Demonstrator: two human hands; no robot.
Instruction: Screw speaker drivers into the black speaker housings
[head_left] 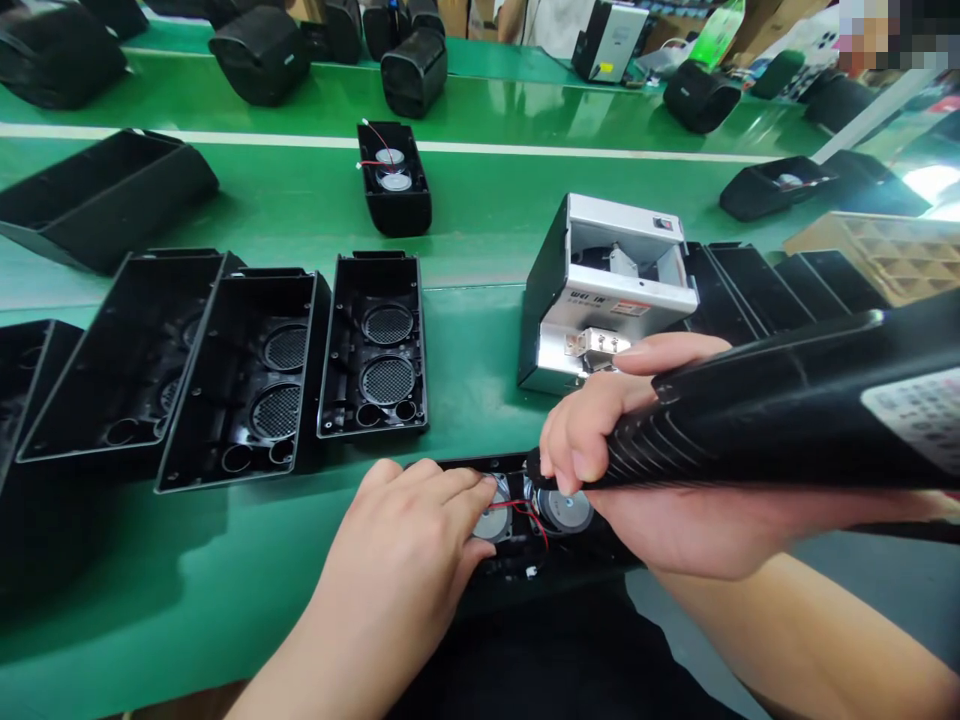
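In the head view my right hand is wrapped round a black electric screwdriver, its tip end pointing down at a black speaker housing. Two round speaker drivers lie inside that housing, joined by red and black wires with a small white plug. My left hand grips the left speaker driver between thumb and fingers. Right beside the screwdriver's tip is the other speaker driver. My right hand's fingers hide the tip itself.
A silver screw feeder stands behind my right hand. Open black housings with round grilles line the left side. Beyond them, another housing with drivers sits on the green belt. A divided tray is at right.
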